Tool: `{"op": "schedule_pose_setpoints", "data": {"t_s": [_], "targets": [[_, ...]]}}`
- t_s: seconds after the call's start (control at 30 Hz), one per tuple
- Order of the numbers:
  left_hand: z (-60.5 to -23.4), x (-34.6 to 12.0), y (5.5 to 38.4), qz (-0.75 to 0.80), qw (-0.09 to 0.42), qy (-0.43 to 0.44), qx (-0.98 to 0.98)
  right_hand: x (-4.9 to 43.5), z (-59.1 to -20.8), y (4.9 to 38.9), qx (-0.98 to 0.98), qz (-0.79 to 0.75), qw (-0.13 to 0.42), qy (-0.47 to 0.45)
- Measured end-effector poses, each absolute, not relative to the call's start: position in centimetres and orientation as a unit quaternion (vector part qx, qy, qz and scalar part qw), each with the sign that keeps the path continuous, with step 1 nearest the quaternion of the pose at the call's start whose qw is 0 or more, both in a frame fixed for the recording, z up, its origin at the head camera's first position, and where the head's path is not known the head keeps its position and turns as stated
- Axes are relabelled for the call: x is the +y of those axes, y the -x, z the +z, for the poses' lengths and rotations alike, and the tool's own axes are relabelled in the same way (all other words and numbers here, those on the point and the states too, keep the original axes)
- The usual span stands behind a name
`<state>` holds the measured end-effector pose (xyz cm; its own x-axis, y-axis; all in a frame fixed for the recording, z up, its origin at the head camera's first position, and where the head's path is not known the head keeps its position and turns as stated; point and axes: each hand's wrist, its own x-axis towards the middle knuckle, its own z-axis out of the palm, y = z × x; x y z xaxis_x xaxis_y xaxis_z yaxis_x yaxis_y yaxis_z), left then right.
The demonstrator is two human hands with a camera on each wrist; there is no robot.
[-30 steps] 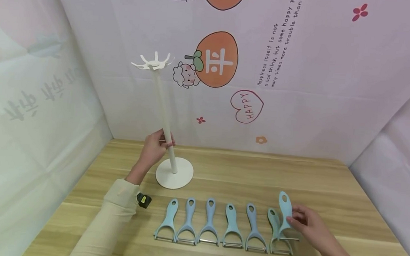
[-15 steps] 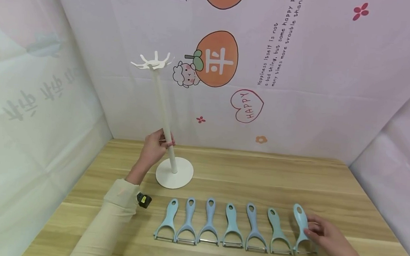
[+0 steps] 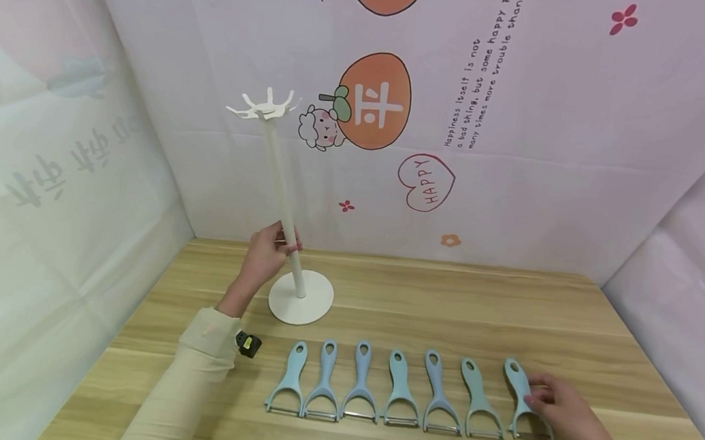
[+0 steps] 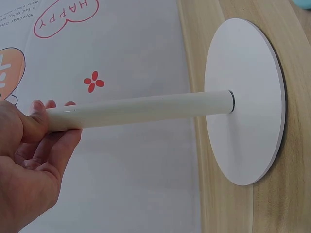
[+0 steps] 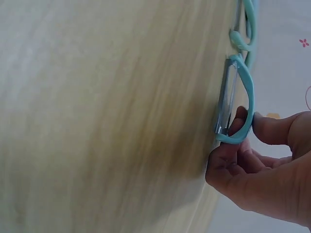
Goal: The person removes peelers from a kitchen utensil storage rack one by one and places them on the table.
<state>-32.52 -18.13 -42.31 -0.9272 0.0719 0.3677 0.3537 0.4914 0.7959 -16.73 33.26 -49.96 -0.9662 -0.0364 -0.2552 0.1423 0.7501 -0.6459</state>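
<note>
My left hand [image 3: 266, 251] grips the pole of a white stand [image 3: 282, 174], fingers and thumb wrapped round it above the round base [image 4: 243, 145]. Several curved hooks [image 3: 267, 108] fan out at its top. At the right end of a row, my right hand [image 3: 569, 405] pinches a light blue vegetable peeler [image 3: 518, 380] between thumb and fingers; in the right wrist view the hold is beside the peeler's blade [image 5: 226, 97]. To its left lie several more peelers, among them a green one [image 3: 475, 382], a bluish one [image 3: 434, 376] and a light blue one [image 3: 399, 376].
A small black object with a yellow label [image 3: 248, 343] is by the left sleeve. The wooden table [image 3: 475, 303] meets a printed white cloth [image 3: 543, 213] at the back, with cloth at both sides too.
My right hand has moved right and lowered the light blue peeler from over the green one to the row's right end. The left hand has kept its grip on the pole.
</note>
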Motion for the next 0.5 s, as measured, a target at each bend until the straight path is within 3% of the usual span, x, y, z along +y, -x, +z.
{"op": "schedule_pose_setpoints", "data": {"t_s": [0.3, 0.5], "targets": [[-42.2, -18.3, 32.4, -0.482, 0.149, 0.127, -0.854, 33.3, -49.5, 16.8, 0.941, -0.318, 0.114, -0.027], [-41.9, -18.4, 32.5, -0.467, 0.134, 0.141, -0.863, 33.1, -47.5, 17.1, 0.941, -0.330, 0.069, -0.019]]}}
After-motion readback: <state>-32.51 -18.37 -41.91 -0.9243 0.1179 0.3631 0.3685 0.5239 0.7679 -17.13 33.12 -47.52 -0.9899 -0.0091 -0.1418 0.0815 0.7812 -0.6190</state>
